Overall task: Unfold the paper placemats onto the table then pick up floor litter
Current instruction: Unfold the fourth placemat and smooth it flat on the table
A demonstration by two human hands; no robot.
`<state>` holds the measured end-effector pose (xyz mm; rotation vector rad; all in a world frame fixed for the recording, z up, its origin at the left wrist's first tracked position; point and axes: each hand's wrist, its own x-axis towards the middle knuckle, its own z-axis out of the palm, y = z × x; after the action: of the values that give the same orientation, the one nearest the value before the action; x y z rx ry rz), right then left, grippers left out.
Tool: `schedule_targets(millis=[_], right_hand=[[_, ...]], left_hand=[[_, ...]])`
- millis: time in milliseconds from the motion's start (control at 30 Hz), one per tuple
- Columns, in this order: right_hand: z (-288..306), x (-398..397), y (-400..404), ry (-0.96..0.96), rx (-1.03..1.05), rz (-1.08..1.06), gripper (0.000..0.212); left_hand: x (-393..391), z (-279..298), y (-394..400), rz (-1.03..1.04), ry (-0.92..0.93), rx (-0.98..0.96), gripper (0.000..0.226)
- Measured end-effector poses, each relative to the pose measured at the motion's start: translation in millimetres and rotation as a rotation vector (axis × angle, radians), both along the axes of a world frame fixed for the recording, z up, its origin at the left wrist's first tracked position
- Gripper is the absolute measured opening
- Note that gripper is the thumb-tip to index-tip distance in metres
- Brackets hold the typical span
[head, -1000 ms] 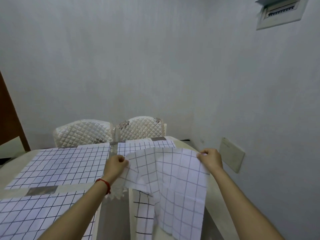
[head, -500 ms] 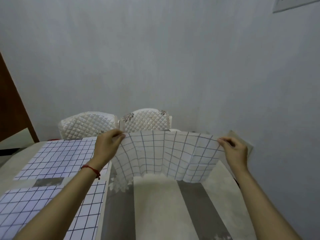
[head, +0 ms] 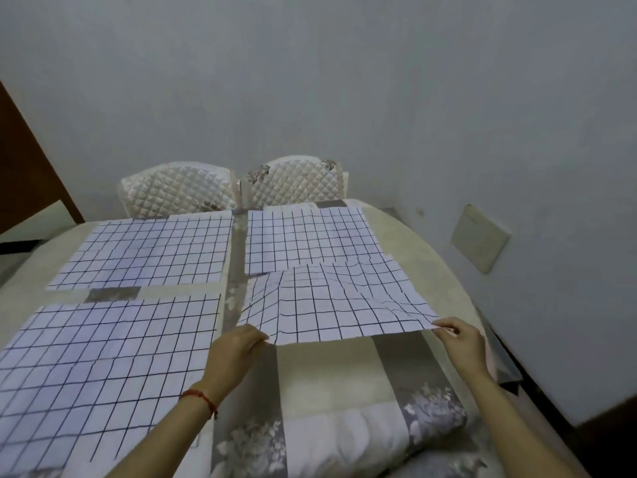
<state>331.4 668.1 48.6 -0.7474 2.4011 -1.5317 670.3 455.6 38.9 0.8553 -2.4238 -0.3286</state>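
Observation:
A white paper placemat with a dark grid [head: 337,301] lies spread and slightly rumpled on the right half of the table [head: 331,377]. My left hand [head: 234,350] pinches its near left corner. My right hand [head: 462,343] pinches its near right corner. Its far edge overlaps a second placemat [head: 306,239] at the back right. Two more unfolded placemats lie on the left side, one at the back [head: 148,253] and one at the front [head: 100,367]. No floor litter is in view.
The table carries a grey and cream floral cloth. Two white quilted chairs [head: 234,191] stand at its far edge against the wall. A beige wall plate [head: 479,238] sits on the right wall, and a brown door edge [head: 24,174] is at the left.
The placemat was held up in the air and stretched open between both hands; it has come down flat onto the right side of the table, both hands still on its near corners.

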Motion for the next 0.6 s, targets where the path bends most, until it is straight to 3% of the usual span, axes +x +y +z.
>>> schedule_targets(millis=[133,233,333,467,600], right_hand=[[-32,0,15,-0.017,0.165,0.018,0.018],[-50,-2,22,-0.034,0.260,0.043,0.022],[-61,-1,25,-0.049,0.359,0.066,0.021],[-67,3,21,-0.038,0.447,0.062,0.027],[-66,12,3,0.047,0.423,0.076,0.029]], left_hand=[[-3,-26,21,-0.058,-0.131,-0.005,0.024],[-5,-48,27,-0.071,-0.192,-0.006,0.002],[-3,-66,33,-0.077,-0.254,0.063,0.016],[3,-74,43,-0.099,-0.288,0.087,0.012],[6,-82,48,-0.033,-0.240,0.089,0.057]])
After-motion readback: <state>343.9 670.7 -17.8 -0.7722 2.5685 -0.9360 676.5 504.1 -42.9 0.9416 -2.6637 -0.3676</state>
